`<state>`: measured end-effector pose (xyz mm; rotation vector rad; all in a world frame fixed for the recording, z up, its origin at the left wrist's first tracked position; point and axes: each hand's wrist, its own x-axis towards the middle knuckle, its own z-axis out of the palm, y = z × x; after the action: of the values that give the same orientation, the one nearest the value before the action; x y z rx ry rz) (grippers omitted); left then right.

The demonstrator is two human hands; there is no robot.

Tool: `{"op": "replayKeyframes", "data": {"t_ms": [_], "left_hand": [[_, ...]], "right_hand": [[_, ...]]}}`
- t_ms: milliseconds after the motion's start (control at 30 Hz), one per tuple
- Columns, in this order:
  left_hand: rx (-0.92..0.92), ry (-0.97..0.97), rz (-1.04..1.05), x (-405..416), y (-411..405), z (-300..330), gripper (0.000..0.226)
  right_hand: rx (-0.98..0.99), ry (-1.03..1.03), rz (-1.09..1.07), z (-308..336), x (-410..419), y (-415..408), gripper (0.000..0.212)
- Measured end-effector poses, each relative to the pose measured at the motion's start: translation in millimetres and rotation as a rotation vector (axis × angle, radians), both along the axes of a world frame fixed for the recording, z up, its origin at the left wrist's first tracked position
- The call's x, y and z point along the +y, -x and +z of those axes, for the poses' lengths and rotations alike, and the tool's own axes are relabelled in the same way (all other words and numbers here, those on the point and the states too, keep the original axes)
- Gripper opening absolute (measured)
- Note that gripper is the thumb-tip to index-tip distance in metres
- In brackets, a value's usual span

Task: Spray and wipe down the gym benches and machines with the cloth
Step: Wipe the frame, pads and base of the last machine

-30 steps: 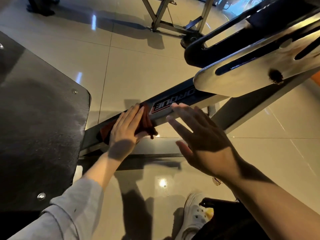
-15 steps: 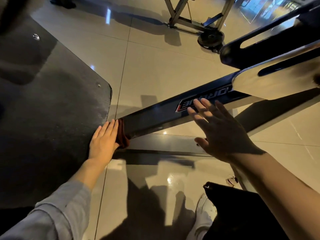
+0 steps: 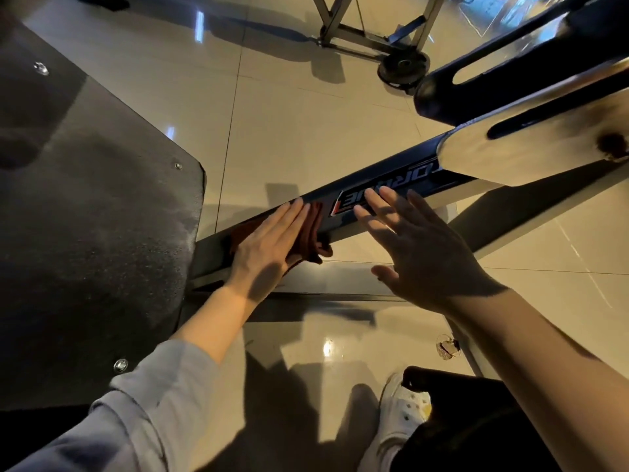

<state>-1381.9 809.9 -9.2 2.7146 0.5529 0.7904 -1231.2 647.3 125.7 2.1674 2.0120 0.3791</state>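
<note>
A dark red cloth (image 3: 311, 233) lies mostly hidden under the left hand (image 3: 269, 245), pressed flat, fingers together, against the machine's dark frame beam (image 3: 381, 185). The right hand (image 3: 422, 247) hovers alongside, grip spread and empty.

warm dim light, hard shadows across both forearms, ceiling-light glare on glossy floor tiles (image 3: 306, 124), wide-angle bending at edges
</note>
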Motion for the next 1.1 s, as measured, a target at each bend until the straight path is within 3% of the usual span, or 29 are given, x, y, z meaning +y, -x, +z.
{"op": "replayKeyframes", "data": {"t_ms": [233, 367, 433, 567, 733, 833, 900, 967, 1100], "left_hand": [[0.201, 0.371, 0.306, 14.2, 54.6, -49.2, 0.094], [0.096, 0.506, 0.336, -0.2, 34.8, -30.1, 0.084], [-0.046, 0.448, 0.245, -12.2, 11.7, -8.6, 0.076], [-0.165, 0.079, 0.000, -24.5, -32.4, 22.0, 0.069], [-0.100, -0.048, -0.049, -7.8, -22.8, 8.7, 0.093], [0.086, -0.081, 0.038, 6.2, 7.3, -19.4, 0.119], [0.387, -0.120, 0.215, 14.1, 38.4, -35.1, 0.126], [0.657, -0.129, 0.404, 17.4, 67.1, -45.5, 0.109], [0.872, -0.173, 0.474, 18.7, 85.5, -50.5, 0.082]], "right_hand": [[0.008, -0.006, 0.031, 5.0, -0.9, -2.0, 0.080], [0.019, 0.025, 0.015, 7.0, -0.3, -0.9, 0.079], [0.041, 0.005, 0.011, 7.9, 0.4, 0.4, 0.078], [0.052, 0.006, 0.025, 6.1, 1.7, -0.7, 0.078], [0.033, 0.019, 0.018, 3.4, 0.9, -2.5, 0.080], [0.021, -0.006, 0.035, 3.5, 0.2, -3.7, 0.080], [0.021, -0.001, 0.039, 3.8, -0.2, -3.9, 0.079], [0.039, -0.002, 0.043, 2.9, -0.5, -4.7, 0.078], [0.038, -0.004, 0.041, 3.0, -1.0, -5.4, 0.078]]}}
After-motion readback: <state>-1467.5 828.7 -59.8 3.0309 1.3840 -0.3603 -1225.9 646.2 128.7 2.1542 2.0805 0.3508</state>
